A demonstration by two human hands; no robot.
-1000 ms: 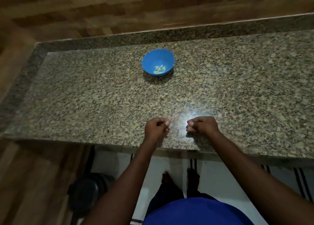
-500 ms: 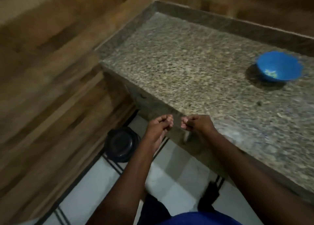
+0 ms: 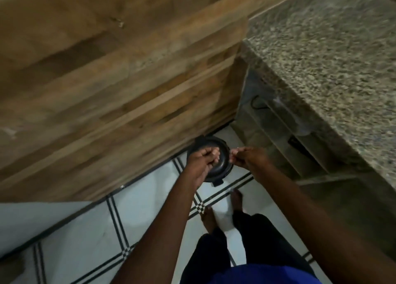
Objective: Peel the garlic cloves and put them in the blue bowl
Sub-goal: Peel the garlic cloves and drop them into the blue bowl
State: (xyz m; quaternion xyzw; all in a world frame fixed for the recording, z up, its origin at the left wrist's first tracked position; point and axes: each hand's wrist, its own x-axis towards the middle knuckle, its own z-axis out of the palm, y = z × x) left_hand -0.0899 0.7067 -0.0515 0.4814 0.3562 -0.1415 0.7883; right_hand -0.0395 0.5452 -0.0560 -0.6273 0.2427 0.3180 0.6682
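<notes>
Both hands hang over a round black bin [image 3: 222, 168] on the floor, left of the counter. My left hand [image 3: 203, 159] is curled shut, fingertips pinched on a small pale piece that looks like a garlic clove. My right hand [image 3: 248, 158] is close beside it, thumb and fingers pinched on a tiny pale scrap that looks like garlic skin [image 3: 237, 149]. Both pieces are too small to see clearly. The blue bowl is out of view.
The speckled granite counter [image 3: 332, 58] runs along the right, with open shelves [image 3: 289, 138] beneath it. A wood-panelled wall [image 3: 107, 80] fills the left. Below are white floor tiles with black lines [image 3: 139, 208] and my bare feet [image 3: 209, 217].
The view has swung left and down, from the counter and blue bowl to the floor. Both hands, still pinched, moved off the counter edge to above the black bin.
</notes>
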